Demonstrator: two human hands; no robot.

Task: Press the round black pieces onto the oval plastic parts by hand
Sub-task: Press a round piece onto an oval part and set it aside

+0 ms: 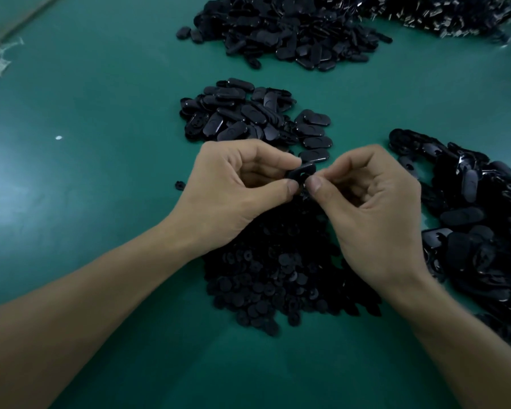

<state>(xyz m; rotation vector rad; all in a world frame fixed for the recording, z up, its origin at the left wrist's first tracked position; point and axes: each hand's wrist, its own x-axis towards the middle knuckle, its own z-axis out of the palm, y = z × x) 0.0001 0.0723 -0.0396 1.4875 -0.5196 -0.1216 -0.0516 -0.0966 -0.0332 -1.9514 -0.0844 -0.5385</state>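
A: Where is the camera mounted?
B: Head-worn, single wide-angle view. Faces forward and steeply down at the green surface [86, 187], close above the left hand [233, 184] and right hand [372, 208].

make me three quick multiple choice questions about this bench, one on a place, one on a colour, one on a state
1. Where does the pile of round pieces lie?
A) beneath the left hand and right hand, nearest the person
B) at the far left edge
C) on top of the farthest heap

2. What colour is the table?
A) white
B) green
C) red

3. What is the left hand doing?
A) lying flat on the table
B) pinching an oval part
C) hanging empty

Answers: 1 A, the small discs spread under both wrists. 2 B, the bare surface is green throughout. 3 B, its thumb and fingers close on the part, which the right hand's fingertips also pinch.
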